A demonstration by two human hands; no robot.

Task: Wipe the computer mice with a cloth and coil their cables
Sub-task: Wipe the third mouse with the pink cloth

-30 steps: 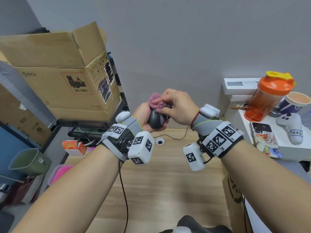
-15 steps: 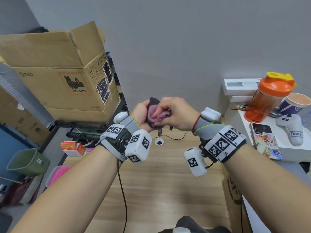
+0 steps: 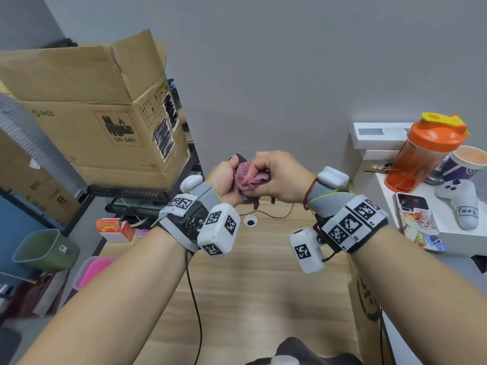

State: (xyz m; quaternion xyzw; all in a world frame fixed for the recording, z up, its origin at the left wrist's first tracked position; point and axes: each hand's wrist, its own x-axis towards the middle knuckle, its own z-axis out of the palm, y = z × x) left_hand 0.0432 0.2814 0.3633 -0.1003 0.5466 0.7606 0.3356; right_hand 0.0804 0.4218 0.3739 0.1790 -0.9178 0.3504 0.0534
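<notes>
Light wooden bench fills lower centre below a grey wall; large brown cardboard box upper left. Left hand grips a black mouse; right hand pinches a purple cloth.

Both forearms reach fwd from the bottom corners and meet at centre, each wrist wearing a grey strap w/ white marker-tagged blocks; the right wrist also has a red cord. Left hand is raised w/ palm turned inward, fingers curled in a grip round a dark item mostly hidden behind it. Right hand is just beside it, touching, knuckles up, thumb and fingertips pinching a purple cloth against the left palm.
</notes>
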